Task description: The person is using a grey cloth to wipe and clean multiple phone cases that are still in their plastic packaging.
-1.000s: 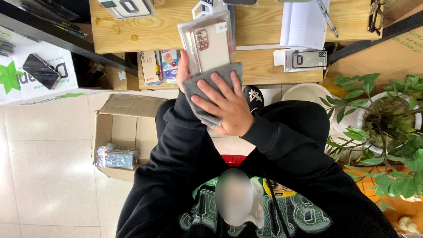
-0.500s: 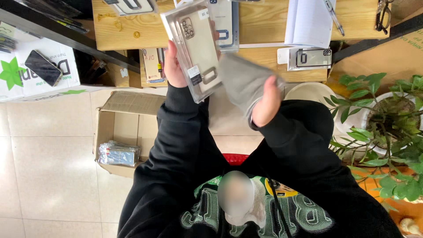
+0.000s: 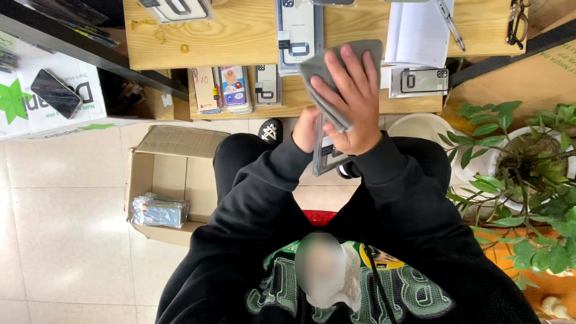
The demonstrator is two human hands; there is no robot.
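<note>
Evidently right hand (image 3: 351,99) presses folded grey cloth (image 3: 327,78) onto clear phone-case packet (image 3: 327,157), left hand's (image 3: 306,129) grip clasped underneath; wiping wants steady support.

open cardboard box (image 3: 168,180) on the floor, potted plant (image 3: 528,156), glasses (image 3: 517,23), perhaps a dark phone (image 3: 55,93).

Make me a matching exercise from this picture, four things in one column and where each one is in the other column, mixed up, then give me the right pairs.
Things:
1. grey cloth
2. black phone
3. bundle of clear packets
4. eyeglasses

Places:
A. inside the open cardboard box on the floor
B. under the right hand, pressed on the packaged phone case that the left hand holds
C. at the right end of the wooden tabletop
D. on top of the white printed box at the left

Pairs: 1-B, 2-D, 3-A, 4-C
</note>
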